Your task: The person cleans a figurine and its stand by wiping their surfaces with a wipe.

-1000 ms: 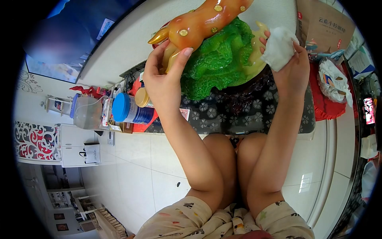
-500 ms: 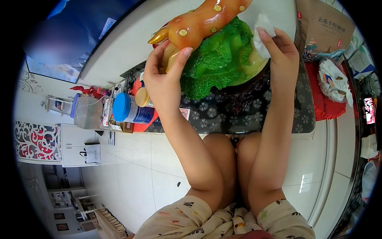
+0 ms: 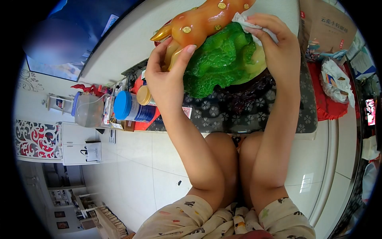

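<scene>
A glossy figurine has an orange body with gold coins [image 3: 199, 24] above a green, cabbage-like part [image 3: 219, 59] and a dark base [image 3: 250, 93]. My left hand [image 3: 167, 71] grips a pale yellow, leg-like piece of it between thumb and fingers, at the lower left of the orange body. In my right hand [image 3: 276, 42] is a white cloth or tissue [image 3: 248, 24], pinched between thumb and fingers. The cloth's tip meets the upper edge of the green part, close under the orange body.
On the dark patterned table top [image 3: 207, 119], a blue-lidded jar [image 3: 133, 107] and a gold-lidded jar [image 3: 144, 95] lie left of the figurine. At right are a brown paper bag [image 3: 328, 28] and a plastic bag [image 3: 336, 79] on red cloth. A screen [image 3: 75, 40] fills the upper left.
My right hand with the white cloth has moved up and left, from the pale right side of the figurine to the green part's top edge. My left hand keeps its grip.
</scene>
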`<move>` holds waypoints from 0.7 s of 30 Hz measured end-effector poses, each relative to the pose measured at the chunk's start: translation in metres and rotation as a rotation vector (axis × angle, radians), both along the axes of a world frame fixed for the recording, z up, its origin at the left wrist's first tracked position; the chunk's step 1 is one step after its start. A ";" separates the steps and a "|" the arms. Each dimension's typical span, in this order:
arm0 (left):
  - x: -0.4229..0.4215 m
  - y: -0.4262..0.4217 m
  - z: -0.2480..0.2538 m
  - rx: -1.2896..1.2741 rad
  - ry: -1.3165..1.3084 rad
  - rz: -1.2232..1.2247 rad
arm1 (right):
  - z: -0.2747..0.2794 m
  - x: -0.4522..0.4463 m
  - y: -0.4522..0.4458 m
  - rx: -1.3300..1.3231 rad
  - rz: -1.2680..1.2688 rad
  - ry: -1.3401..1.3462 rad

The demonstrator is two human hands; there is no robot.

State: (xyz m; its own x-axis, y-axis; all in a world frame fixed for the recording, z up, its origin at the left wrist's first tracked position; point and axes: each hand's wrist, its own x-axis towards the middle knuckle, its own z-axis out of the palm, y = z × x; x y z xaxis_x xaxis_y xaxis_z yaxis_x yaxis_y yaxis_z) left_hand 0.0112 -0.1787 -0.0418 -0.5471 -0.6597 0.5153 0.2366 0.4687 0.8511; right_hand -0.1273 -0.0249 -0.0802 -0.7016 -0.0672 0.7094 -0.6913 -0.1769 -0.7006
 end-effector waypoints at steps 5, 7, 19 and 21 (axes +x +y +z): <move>0.000 0.003 0.002 0.018 0.012 -0.014 | 0.011 0.007 0.004 0.088 -0.095 0.053; 0.000 0.003 0.002 0.011 0.009 -0.009 | 0.011 0.003 0.004 0.149 -0.132 0.104; 0.002 0.002 0.004 -0.009 -0.009 0.005 | 0.065 0.019 0.006 0.317 -0.050 0.489; 0.001 -0.001 0.002 -0.009 0.006 -0.006 | 0.065 0.019 0.004 0.397 -0.063 0.548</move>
